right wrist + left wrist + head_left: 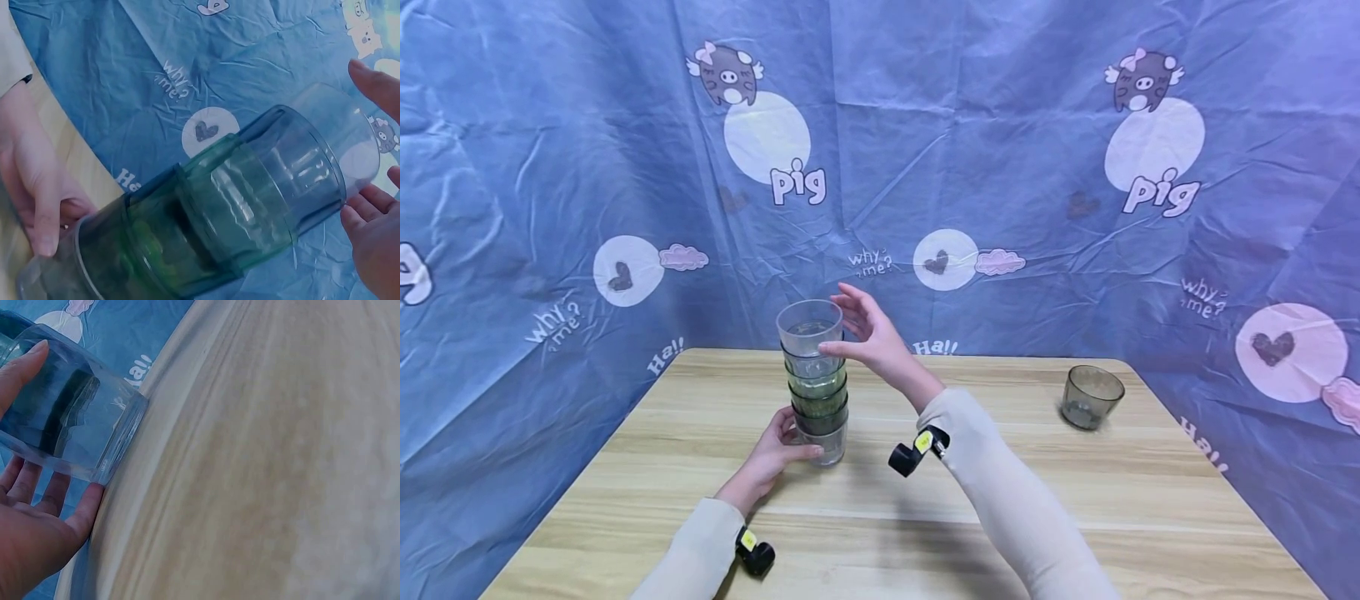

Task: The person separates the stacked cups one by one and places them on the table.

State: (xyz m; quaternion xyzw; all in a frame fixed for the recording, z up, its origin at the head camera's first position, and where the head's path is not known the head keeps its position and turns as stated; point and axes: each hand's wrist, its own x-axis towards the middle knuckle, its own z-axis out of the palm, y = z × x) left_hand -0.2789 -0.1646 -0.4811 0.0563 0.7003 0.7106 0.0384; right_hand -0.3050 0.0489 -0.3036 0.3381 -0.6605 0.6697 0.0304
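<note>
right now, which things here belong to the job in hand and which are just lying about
In the job:
- stack of cups
- left hand, at the bottom cup
- right hand, at the top cup

Lying about:
- lone smoky cup, untouched, though it may belong too
- printed cloth, just backdrop

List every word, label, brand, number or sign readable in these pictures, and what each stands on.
"pig": on the cloth, twice in full in the head view; another print is cut off at its left edge.
"why me?": on the cloth, three times in that view.
"Ha!!": on the cloth, three times there.
Yellow stickers on the wrist cameras: any marks are too small to read.
Stacked cups, lone cup: no readable text.
</note>
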